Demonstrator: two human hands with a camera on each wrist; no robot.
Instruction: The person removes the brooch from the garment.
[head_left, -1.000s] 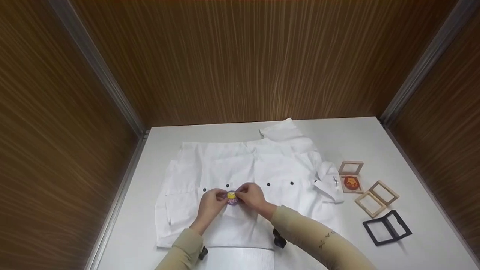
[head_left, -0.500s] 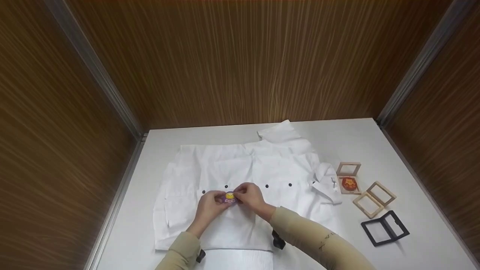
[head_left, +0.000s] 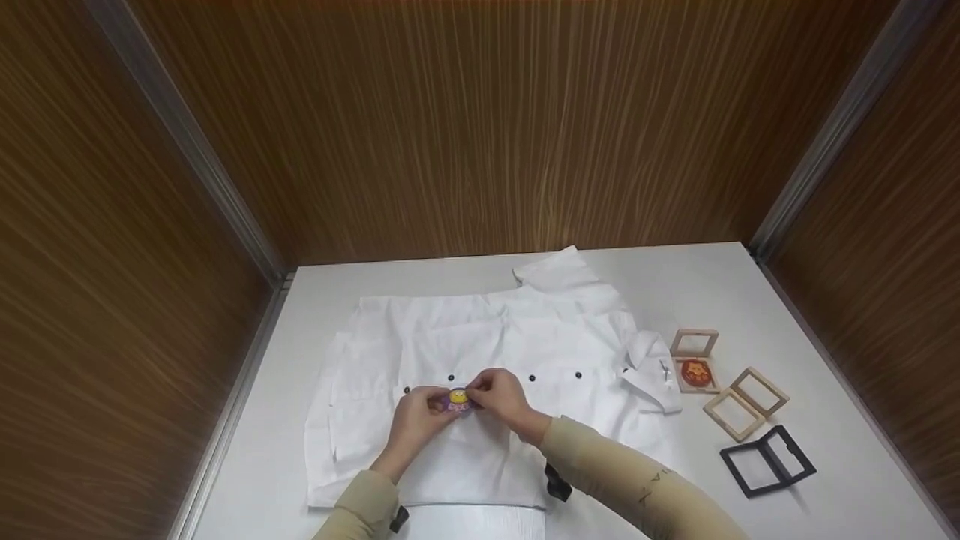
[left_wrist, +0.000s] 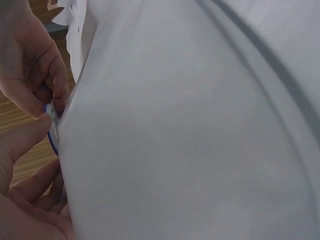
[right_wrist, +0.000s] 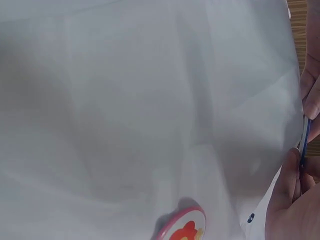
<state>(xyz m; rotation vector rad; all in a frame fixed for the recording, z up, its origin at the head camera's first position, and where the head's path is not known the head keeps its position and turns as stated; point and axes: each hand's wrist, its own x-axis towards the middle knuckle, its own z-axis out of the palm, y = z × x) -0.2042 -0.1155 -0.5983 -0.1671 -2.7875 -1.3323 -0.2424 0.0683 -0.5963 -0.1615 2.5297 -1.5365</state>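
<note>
A small round badge [head_left: 458, 398] with a yellow figure and purple edge is held just over a white button-up garment [head_left: 450, 457]. My left hand [head_left: 417, 424] grips its left side, thumb on the near face. From the other side, my right hand [head_left: 502, 396] pinches the badge edge between thumb and forefinger. In the left wrist view the badge [left_wrist: 52, 131] stands edge-on against the lifted white cloth [left_wrist: 170, 120], its blue rim showing. The right wrist view also catches its thin edge [right_wrist: 305, 132] between both hands; the fingertips behind the cloth are hidden.
A second badge [right_wrist: 185, 226], pink-rimmed with a red flower, lies on the cloth. On the white table [head_left: 720, 292], right of the garment, stand a wooden hinged frame [head_left: 705, 389] holding a red disc [head_left: 696, 372], another wooden frame [head_left: 720, 421] and a black one [head_left: 752, 494].
The badge has tipped, so its face looks flatter, and the left fingers cover more of it. Both hands keep their grip. The head view has shifted slightly.
</note>
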